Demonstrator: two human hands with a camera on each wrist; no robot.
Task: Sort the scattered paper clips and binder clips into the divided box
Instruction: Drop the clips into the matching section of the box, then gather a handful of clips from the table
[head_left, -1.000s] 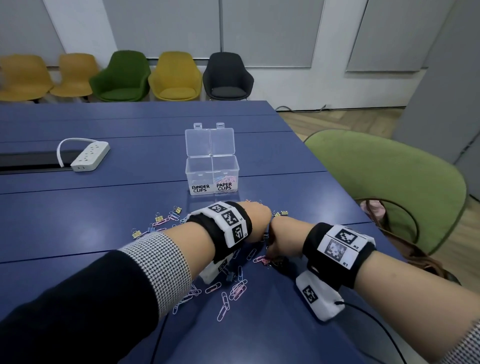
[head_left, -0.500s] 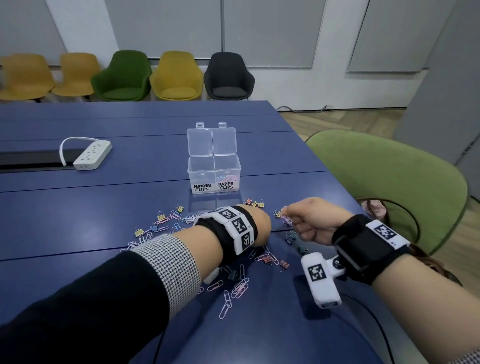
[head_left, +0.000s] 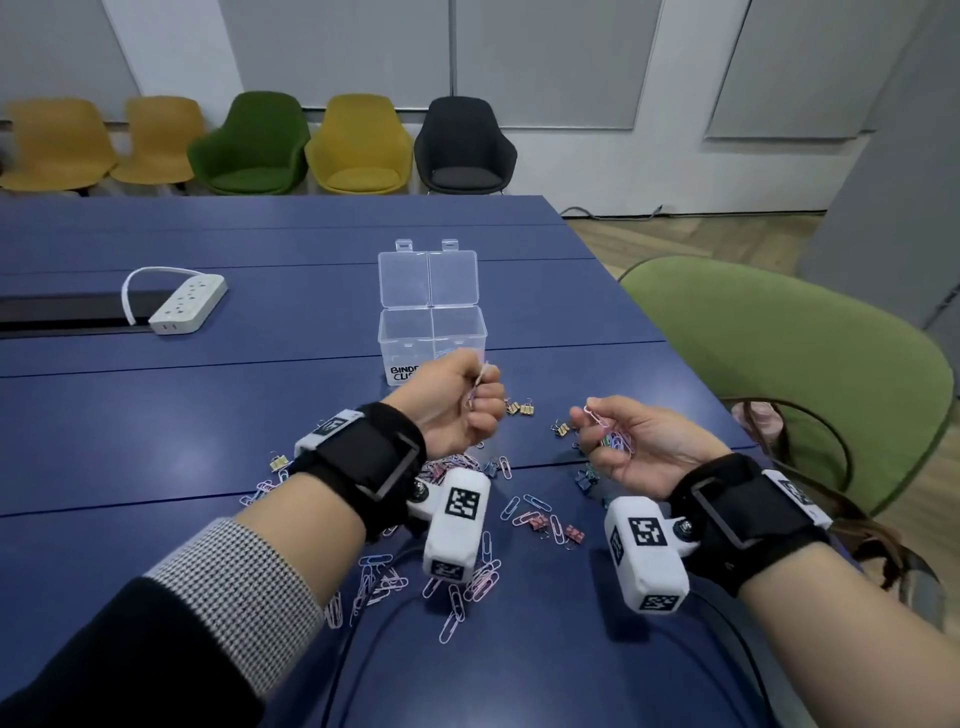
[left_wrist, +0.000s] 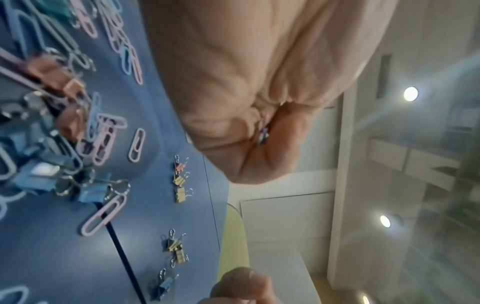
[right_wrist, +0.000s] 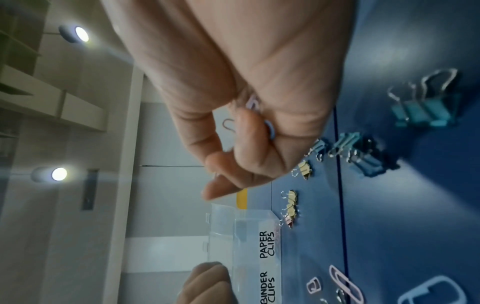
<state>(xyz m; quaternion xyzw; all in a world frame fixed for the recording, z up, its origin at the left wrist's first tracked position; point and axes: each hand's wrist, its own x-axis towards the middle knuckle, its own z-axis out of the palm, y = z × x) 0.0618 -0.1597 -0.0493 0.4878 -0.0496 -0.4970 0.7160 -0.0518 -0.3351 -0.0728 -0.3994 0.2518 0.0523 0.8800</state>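
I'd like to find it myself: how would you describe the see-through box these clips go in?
Start at the blue table; near its middle, beyond both raised hands, stands the clear plastic box with its lid open. Unlike the white power strip farther left, it is transparent, split in two, with black labels BINDER CLIPS and PAPER CLIPS.

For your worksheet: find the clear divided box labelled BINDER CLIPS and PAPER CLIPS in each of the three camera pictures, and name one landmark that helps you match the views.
Head: divided box stands at table centre, lid open, behind the left hand.
Left wrist: not in view.
Right wrist: divided box at bottom centre, both labels readable sideways.
Shared landmark: the yellow binder clips on the table near the box.
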